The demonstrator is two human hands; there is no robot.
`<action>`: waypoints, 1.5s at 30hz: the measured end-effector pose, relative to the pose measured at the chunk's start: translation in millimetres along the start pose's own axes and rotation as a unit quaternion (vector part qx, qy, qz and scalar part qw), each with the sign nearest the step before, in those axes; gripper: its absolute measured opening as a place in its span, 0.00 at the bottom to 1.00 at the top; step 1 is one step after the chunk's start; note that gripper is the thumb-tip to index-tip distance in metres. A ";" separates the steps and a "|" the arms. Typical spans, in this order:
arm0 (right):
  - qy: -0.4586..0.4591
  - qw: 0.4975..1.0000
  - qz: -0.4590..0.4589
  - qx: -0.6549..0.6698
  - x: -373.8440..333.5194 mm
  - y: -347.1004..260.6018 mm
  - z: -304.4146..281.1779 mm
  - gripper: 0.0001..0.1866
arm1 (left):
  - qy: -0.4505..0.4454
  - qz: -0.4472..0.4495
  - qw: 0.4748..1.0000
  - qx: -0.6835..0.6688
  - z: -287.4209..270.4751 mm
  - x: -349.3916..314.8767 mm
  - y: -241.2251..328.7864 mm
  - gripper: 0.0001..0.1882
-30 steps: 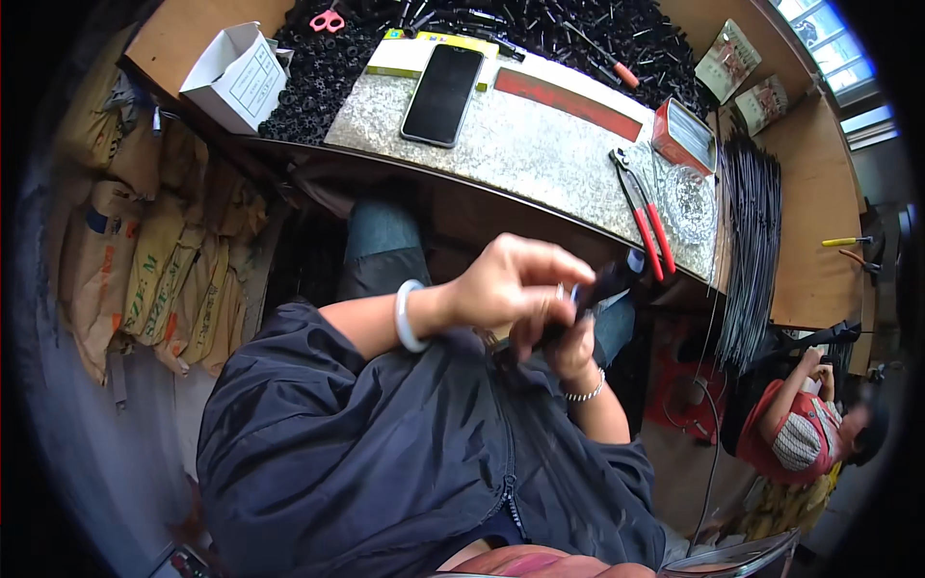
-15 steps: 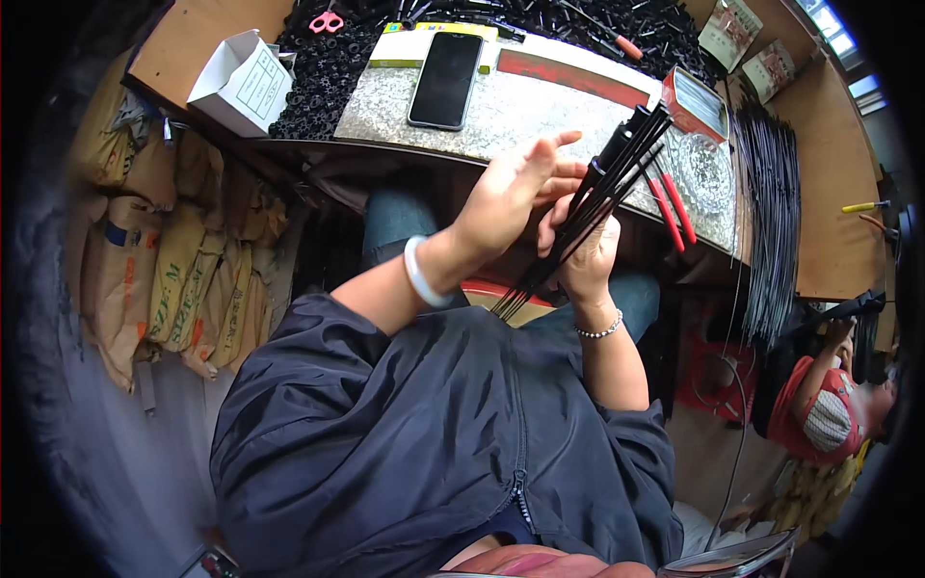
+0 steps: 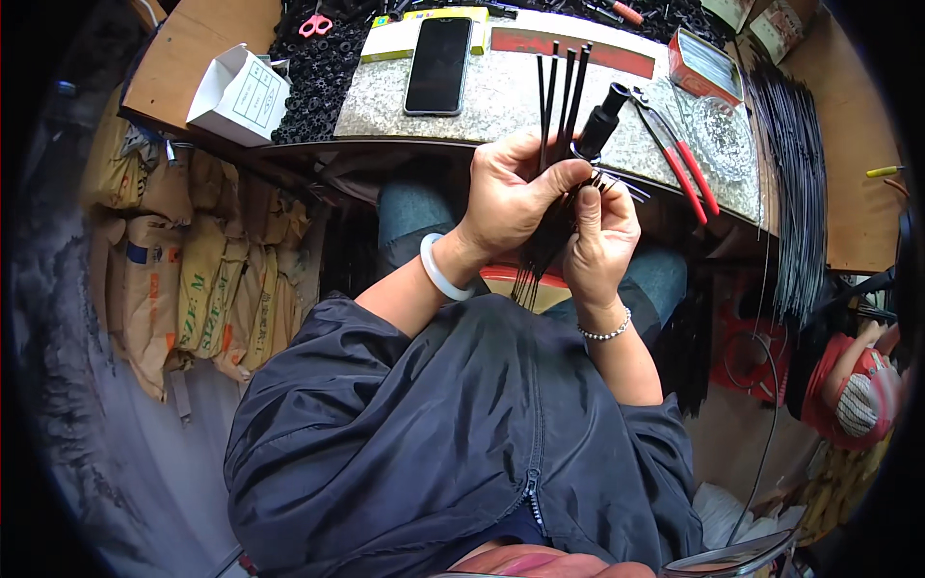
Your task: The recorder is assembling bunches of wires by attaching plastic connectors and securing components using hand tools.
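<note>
My left hand [image 3: 511, 193], with a white bangle at its wrist, is closed round a bundle of thin black rods [image 3: 568, 106]. Its thumb presses near the collar of a black stepped tube [image 3: 601, 120], whose hollow end points up and away from me. Close beside it, my right hand [image 3: 604, 241], wearing a beaded bracelet, pinches the base of the rods just under the collar. Several rods stick up past the left fingers, and a few thin ends poke out to the right. The rods' lower ends hang between my forearms. Exactly how rods and collar join is hidden by my fingers.
On the bench lie a phone [image 3: 439, 67], red-handled pliers [image 3: 682, 164], a coil of clear line [image 3: 718, 144] and a red-edged tin [image 3: 705, 65]. Small black parts [image 3: 313, 82] heap up behind, with pink scissors [image 3: 315, 26] and a white box [image 3: 241, 94]. Long black rods [image 3: 795, 183] hang off the right side.
My left hand, open with fingers spread before, has closed on the rods. The bundle has turned more upright, with several rods now standing apart from the tube. My right hand now pinches below the collar.
</note>
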State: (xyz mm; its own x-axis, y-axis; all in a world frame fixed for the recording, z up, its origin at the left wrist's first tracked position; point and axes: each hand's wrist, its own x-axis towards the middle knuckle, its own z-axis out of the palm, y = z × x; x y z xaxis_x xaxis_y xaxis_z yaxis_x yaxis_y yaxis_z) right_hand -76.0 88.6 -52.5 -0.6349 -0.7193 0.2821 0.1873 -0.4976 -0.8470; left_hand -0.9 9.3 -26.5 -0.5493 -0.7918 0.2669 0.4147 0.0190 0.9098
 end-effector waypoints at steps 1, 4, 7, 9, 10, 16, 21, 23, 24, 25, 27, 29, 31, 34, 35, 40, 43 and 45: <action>0.006 1.000 0.009 0.011 0.5 1.4 -1.7 0.08 | -0.004 -0.004 1.000 -0.023 -1.1 0.6 -1.3 0.14; 0.012 0.999 0.033 0.042 0.8 2.0 -7.4 0.09 | -0.016 -0.018 0.998 -0.063 -1.7 0.0 -2.6 0.14; -0.008 0.997 0.051 0.052 2.5 3.9 -11.7 0.09 | -0.006 -0.017 0.998 -0.062 -2.0 0.1 -3.4 0.13; -0.005 0.998 0.037 0.051 2.9 7.4 -9.4 0.09 | -0.007 -0.008 0.999 -0.048 -4.1 0.4 -6.1 0.13; -0.005 0.999 0.024 0.048 2.9 8.7 -7.9 0.08 | -0.007 0.003 0.999 -0.037 -4.6 0.8 -7.1 0.13; -0.023 0.991 0.102 0.084 12.3 6.4 -12.5 0.07 | -0.011 -0.003 0.999 -0.053 -4.8 1.1 -5.6 0.13; -0.066 0.977 0.153 0.129 17.3 13.6 -19.3 0.06 | -0.013 0.004 0.998 -0.063 -7.1 0.8 -13.2 0.14; -0.068 0.978 0.148 0.132 16.4 15.0 -18.0 0.06 | -0.013 0.008 0.998 -0.064 -7.3 -0.2 -13.3 0.14; -0.062 0.982 0.135 0.118 15.9 14.8 -17.0 0.05 | -0.007 -0.006 0.998 -0.069 -6.8 -0.8 -13.1 0.14; -0.055 0.986 0.122 0.102 15.5 14.7 -16.2 0.05 | -0.002 -0.020 0.997 -0.075 -6.4 -0.8 -13.4 0.14; -0.041 0.990 0.105 0.086 13.3 10.8 -10.9 0.04 | -0.001 -0.006 1.000 -0.021 -6.6 0.6 -7.8 0.14; 0.002 0.994 0.081 0.078 15.4 1.6 3.7 0.03 | 0.031 0.053 0.996 0.062 3.4 5.2 2.8 0.13; -0.001 0.991 0.079 0.109 13.0 4.4 2.2 0.03 | 0.042 0.048 0.996 0.062 2.9 2.0 0.0 0.14; -0.001 0.988 0.072 0.136 9.7 9.7 -1.1 0.03 | 0.066 0.076 0.993 0.057 4.8 5.1 -1.5 0.15; 0.002 0.989 0.068 0.133 9.3 10.3 -2.1 0.04 | 0.052 0.069 0.995 0.056 2.2 4.3 -2.4 0.15; -0.026 0.987 0.088 0.134 13.2 10.0 -4.1 0.05 | 0.032 0.048 0.997 0.041 -1.3 1.9 -5.2 0.15; -0.044 0.984 0.100 0.138 16.1 15.6 -10.3 0.05 | 0.038 0.042 0.998 0.005 -0.7 0.3 -8.8 0.14; -0.057 0.982 0.112 0.138 15.7 15.7 -11.3 0.06 | 0.044 0.040 0.998 -0.010 0.8 0.3 -8.9 0.14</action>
State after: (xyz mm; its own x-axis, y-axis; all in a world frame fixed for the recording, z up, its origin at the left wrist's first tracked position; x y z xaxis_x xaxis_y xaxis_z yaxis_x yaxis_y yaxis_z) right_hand -91.5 75.0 -66.4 -0.4696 -0.8673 0.1650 0.5182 -0.4221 -0.7439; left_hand -5.4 9.3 -34.2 -0.4486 -0.8383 0.3098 0.4704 0.0733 0.8794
